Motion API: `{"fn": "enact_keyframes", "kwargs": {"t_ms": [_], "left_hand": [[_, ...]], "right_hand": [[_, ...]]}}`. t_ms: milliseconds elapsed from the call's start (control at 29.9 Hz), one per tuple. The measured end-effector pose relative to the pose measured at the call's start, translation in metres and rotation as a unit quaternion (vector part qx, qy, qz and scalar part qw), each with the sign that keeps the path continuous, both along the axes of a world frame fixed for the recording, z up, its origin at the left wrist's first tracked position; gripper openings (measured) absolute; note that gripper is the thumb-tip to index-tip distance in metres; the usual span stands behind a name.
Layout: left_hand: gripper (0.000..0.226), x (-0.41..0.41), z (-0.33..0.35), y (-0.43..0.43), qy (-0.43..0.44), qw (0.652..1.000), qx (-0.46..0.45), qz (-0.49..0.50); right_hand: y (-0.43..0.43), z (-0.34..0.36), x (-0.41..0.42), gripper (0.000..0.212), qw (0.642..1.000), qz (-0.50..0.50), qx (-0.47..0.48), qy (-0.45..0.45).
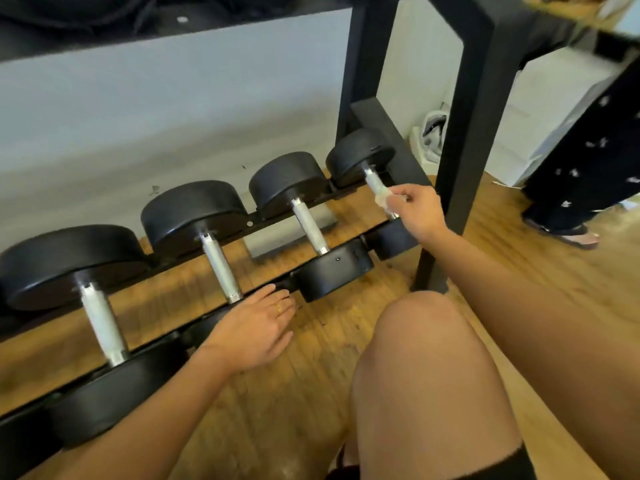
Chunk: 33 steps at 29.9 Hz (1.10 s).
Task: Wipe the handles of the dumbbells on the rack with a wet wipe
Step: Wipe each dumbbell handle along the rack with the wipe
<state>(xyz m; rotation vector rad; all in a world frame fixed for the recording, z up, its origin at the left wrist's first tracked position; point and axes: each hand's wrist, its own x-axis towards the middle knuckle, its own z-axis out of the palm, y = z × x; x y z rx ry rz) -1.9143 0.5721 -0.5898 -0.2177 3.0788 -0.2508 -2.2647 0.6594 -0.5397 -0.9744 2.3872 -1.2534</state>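
one wet wipe (383, 199), right hand (417, 212) pinching, on rightmost handle (373, 181)

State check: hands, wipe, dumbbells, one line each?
wet wipe: bunched, against rightmost dumbbell handle
right hand: pinches wet wipe
left hand: flat, fingers straight, resting on rack front rail
rightmost dumbbell: racked
other three dumbbells: racked, handles untouched

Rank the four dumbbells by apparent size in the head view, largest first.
1. leftmost dumbbell
2. second dumbbell
3. third dumbbell
4. rightmost dumbbell
Left ones sit nearer the camera; true sizes unsure.
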Motion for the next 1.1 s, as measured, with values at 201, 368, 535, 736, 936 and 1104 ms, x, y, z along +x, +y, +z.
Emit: {"fn": "enact_keyframes", "kwargs": {"t_ms": [201, 368, 535, 736, 936, 1104], "left_hand": [[0.053, 0.000, -0.004, -0.005, 0.004, 0.999, 0.033, -0.014], [0.050, -0.021, 0.001, -0.015, 0.010, 0.999, 0.017, -0.046], [0.053, -0.086, 0.005, -0.008, 0.080, 0.992, 0.013, -0.097], [0.063, -0.158, -0.022, -0.003, 0.109, 0.987, -0.031, -0.110], [0.048, -0.164, -0.043, -0.010, 0.145, 0.971, 0.009, -0.187], [0.044, -0.163, -0.050, -0.010, 0.191, 0.964, 0.026, -0.185]], "right_hand": [[0.000, 0.003, -0.040, 0.025, 0.999, -0.022, 0.011, 0.032], [-0.034, -0.014, -0.088, 0.025, 0.999, -0.044, 0.022, -0.004], [-0.059, -0.042, -0.108, 0.022, 0.998, -0.030, 0.011, -0.046], [-0.060, -0.057, -0.111, 0.017, 0.995, -0.071, -0.049, -0.048], [-0.068, -0.059, -0.113, 0.020, 0.999, -0.037, -0.025, -0.022], [-0.081, -0.058, -0.131, 0.019, 0.992, -0.002, -0.036, -0.118]]}}
